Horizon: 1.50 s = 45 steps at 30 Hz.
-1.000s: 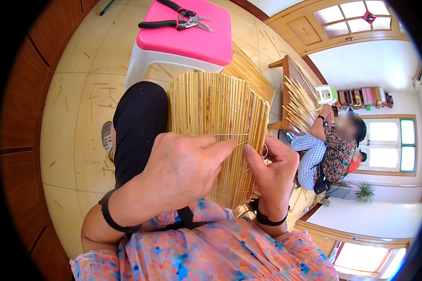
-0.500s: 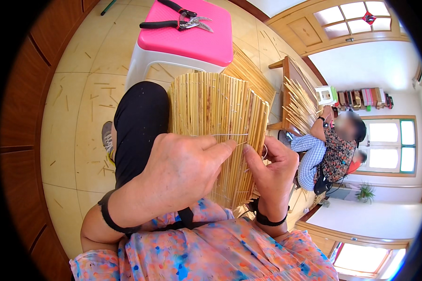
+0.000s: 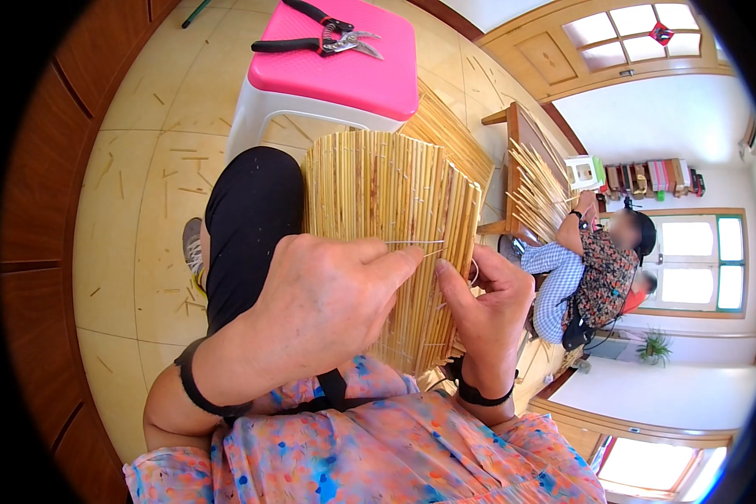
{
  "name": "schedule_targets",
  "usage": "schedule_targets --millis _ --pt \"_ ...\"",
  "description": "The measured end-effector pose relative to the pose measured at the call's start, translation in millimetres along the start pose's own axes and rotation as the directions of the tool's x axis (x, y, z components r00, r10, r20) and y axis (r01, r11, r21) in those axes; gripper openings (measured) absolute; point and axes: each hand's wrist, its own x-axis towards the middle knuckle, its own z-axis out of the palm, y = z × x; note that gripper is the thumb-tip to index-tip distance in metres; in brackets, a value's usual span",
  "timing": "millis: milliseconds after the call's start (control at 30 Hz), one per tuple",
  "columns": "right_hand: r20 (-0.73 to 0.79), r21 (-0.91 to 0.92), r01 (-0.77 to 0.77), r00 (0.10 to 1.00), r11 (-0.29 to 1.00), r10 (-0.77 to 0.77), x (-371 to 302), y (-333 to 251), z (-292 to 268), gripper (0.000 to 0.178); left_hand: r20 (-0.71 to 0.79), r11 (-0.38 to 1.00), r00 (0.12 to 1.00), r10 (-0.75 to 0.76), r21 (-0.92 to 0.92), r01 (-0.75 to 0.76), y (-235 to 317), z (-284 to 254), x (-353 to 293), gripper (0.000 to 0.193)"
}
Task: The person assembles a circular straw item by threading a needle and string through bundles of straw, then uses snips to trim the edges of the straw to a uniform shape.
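A mat of straw-coloured reeds (image 3: 370, 185), bound side by side with rows of thin pale thread, lies across my lap. My left hand (image 3: 328, 290) is closed over its middle, thumb and forefinger pinched at a thin thread (image 3: 413, 242) that runs to the right. My right hand (image 3: 491, 298) grips the mat's right edge, its thumb on top and its fingers curled behind. A loop of white thread (image 3: 475, 270) shows by the right forefinger. The lower fingers of my left hand are hidden.
Black-handled pruning shears (image 3: 328, 38) lie on a pink-topped stool (image 3: 336, 80) ahead. Loose reed bits (image 3: 189, 155) litter the tiled floor. At right, a seated co-worker (image 3: 601, 265) handles reeds (image 3: 538, 189) on a wooden bench (image 3: 525, 126). Another reed mat (image 3: 449, 134) lies behind mine.
My left fingertips have shifted very slightly at the thread, and my right hand stays on the edge. The co-worker's head has moved a little.
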Motion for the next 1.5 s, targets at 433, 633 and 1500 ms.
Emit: schedule_targets --millis 433,633,1500 --pt "0.024 -0.051 0.052 0.998 0.997 -0.051 -6 -22 9 0.017 0.072 0.985 0.997 0.031 0.167 -0.043 10 -24 -3 0.027" --pt "0.072 -0.131 0.210 0.977 0.969 -0.202 -13 -24 13 0.013 0.158 0.970 0.986 -0.047 0.242 0.007 23 -40 -4 0.027" --pt "0.671 0.741 -0.653 0.716 0.158 -0.190 1 27 56 0.014 0.162 0.976 0.975 -0.153 0.177 0.124 4 -60 -46 0.021"
